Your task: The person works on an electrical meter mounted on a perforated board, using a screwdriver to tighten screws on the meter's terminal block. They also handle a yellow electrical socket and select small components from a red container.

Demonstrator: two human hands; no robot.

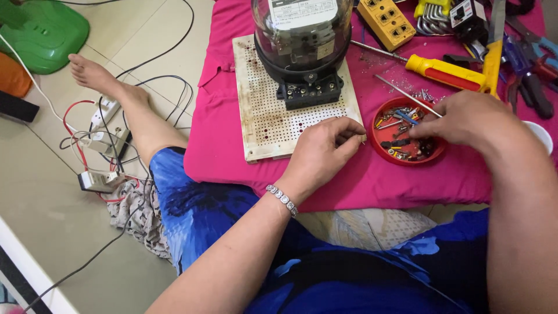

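My left hand sits at the lower right corner of the white perforated mounting board, fingers curled in, thumb and forefinger pinched on something tiny at the board's edge; too small to tell what it is. Silver beaded bracelet on that wrist. My right hand hovers over the round red plastic dish, fingertips bent down into the dish and touching the small screws and bits inside; I cannot tell whether they grip one. A thin metal rod runs slanted from above the dish to my right fingers. The dish sits on the pink cloth, just right of the board. On the board stands a glass-domed electric meter on a black base, with its black terminal block facing me. Behind the dish lies a yellow-and-red-handled screwdriver, tip pointing left toward the meter. A yellow socket block and a heap of pliers and hand tools crowd the top right, a white cup rim at the right edge. My blue patterned dress covers my lap. On the tiled floor at left, my bare foot, tangled wires with white plugs and adapters, a green plastic fan base.
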